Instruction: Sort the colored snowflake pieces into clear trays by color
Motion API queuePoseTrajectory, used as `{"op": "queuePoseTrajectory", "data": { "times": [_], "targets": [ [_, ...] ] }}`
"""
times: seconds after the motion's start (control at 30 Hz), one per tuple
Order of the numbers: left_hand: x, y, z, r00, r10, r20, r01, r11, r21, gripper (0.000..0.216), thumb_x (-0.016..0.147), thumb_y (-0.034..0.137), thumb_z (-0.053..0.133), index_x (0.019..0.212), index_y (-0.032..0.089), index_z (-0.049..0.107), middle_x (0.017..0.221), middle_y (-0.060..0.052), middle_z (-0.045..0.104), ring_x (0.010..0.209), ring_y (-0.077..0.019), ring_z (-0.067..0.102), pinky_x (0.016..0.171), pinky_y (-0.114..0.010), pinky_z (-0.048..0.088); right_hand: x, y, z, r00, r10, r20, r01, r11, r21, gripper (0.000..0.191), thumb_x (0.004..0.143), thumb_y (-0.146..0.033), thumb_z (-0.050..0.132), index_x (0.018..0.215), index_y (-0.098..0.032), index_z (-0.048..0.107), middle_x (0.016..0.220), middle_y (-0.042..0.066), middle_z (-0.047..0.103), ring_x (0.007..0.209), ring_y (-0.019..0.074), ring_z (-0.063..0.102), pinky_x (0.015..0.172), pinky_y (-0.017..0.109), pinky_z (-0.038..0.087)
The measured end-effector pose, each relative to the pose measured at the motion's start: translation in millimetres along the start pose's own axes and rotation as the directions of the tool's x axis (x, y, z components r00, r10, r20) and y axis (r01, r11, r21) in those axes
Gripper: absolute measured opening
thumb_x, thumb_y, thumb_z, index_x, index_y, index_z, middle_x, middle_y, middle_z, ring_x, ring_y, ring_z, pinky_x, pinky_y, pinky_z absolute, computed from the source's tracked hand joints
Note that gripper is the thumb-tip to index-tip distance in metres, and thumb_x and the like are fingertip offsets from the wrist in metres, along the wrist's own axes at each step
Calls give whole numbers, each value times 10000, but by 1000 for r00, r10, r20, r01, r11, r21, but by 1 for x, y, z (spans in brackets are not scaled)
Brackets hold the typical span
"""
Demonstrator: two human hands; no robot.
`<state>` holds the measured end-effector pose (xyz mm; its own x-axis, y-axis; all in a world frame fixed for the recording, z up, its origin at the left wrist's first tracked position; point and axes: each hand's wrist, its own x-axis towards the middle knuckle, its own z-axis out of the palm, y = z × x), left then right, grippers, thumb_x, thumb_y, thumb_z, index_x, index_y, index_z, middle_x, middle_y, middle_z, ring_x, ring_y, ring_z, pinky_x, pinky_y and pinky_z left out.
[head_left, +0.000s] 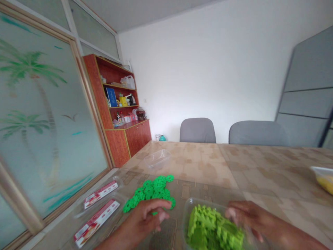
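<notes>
My left hand (149,217) hovers over the table just in front of a loose pile of bright green notched plastic discs (153,189). Its fingers are loosely bent and apart, and nothing shows between them. To its right stands a clear plastic container (185,222) holding many lime-green notched plastic pieces (208,224), stacked in rows. At the container's right side is my right hand (247,215), its fingers bent over the rim and slightly blurred. Part of that rim is hidden behind the fingers.
Two clear lids with red-and-white labels (96,224) lie at the left. A clear tub (157,159) sits farther back on the patterned table (203,156). At the right edge is a container with yellow contents (324,178). Two grey chairs (197,130) stand behind.
</notes>
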<state>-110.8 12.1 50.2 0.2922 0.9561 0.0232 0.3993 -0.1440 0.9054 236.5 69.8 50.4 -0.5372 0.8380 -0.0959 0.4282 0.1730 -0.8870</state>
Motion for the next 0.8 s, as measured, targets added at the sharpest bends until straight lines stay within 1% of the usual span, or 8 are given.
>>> {"op": "queuePoseTrajectory", "data": {
  "times": [0.1,0.23,0.37,0.47,0.57,0.67,0.73,0.8],
  "targets": [
    [10,-1,22,996,-4,84,17,987,-160,422,871,534,549,1214,292,588,1219,-94,627,1118,-292,585,823,-372,513,6,2,10,998,-20,-54,22,999,35,563,808,-718,450,671,-181,547,590,-51,477,449,85,458,393,178,322],
    [10,1,20,981,-56,185,132,895,-427,598,848,540,583,1384,356,393,1436,-78,435,1300,-291,427,969,-435,441,18,-2,25,993,-63,-101,70,995,68,586,798,-746,420,630,-189,496,576,-49,468,441,92,479,398,188,351],
    [1,16,9,949,-87,304,263,752,-604,601,881,504,535,1419,305,356,1386,-107,487,1174,-307,552,831,-407,526,24,-18,41,990,-5,-142,31,983,178,613,735,-784,454,717,-188,597,587,-38,531,424,105,513,385,196,384],
    [-3,25,1,946,-85,313,281,696,-661,567,898,444,507,1420,276,360,1298,-119,561,1042,-285,632,685,-325,552,27,-20,51,983,29,-183,23,961,275,624,753,-774,432,776,-183,632,641,-14,582,444,121,556,399,215,422],
    [-4,27,-19,974,-108,202,216,721,-659,570,903,422,489,1434,288,329,1325,-108,540,1066,-289,617,719,-356,556,32,-8,55,969,17,-246,67,942,330,601,767,-749,448,838,-186,647,674,1,609,487,132,582,428,228,442],
    [-6,22,-51,984,-157,-81,90,840,-535,637,887,431,511,1460,301,263,1446,-96,412,1207,-312,517,796,-394,549,36,11,54,954,28,-298,73,944,321,562,733,-724,533,873,-194,655,676,1,619,471,115,562,410,210,406],
    [-8,14,-75,934,-146,-327,27,939,-343,692,862,461,541,1466,294,247,1486,-96,345,1280,-314,437,809,-373,548,38,22,53,952,41,-305,59,948,313,537,715,-709,568,841,-194,653,652,-6,610,455,106,544,401,201,384],
    [-7,5,-95,882,-83,-465,34,993,-112,740,837,501,556,1465,259,249,1445,-121,394,1238,-314,479,826,-374,538,39,29,52,954,45,-296,52,949,310,514,719,-693,575,835,-198,649,649,-9,606,463,105,542,405,200,383]
  ]
}}
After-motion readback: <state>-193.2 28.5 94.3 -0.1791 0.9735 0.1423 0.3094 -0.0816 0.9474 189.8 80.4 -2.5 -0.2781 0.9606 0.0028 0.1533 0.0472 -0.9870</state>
